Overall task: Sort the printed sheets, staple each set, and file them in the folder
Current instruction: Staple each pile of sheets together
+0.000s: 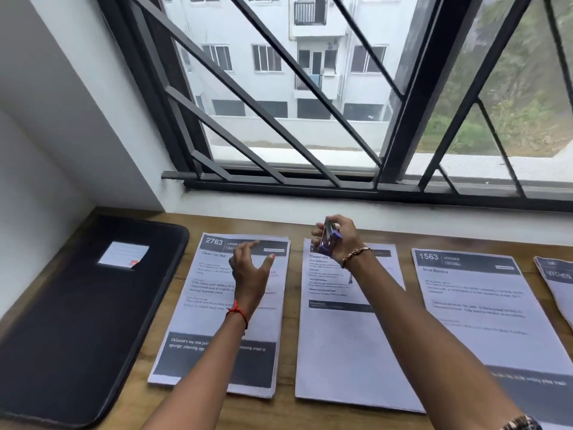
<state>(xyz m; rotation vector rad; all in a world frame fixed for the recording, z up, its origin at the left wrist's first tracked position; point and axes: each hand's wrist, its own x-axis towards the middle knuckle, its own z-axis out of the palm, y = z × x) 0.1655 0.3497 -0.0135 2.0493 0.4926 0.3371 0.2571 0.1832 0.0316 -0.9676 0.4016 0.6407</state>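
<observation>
Right hand (344,241) is gripping the purple stapler (327,244). Left hand (249,268) is hovering, spread, over light, floppy sheets (214,319), probably needing a corner pinch.

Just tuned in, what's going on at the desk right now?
A person is working on printed sheets laid out in stacks. The right hand grips a purple stapler, held above the second stack. The left hand hovers open over the 2763 stack. The 1563 stack and a fourth stack lie further right. The black folder lies closed at far left.
</observation>
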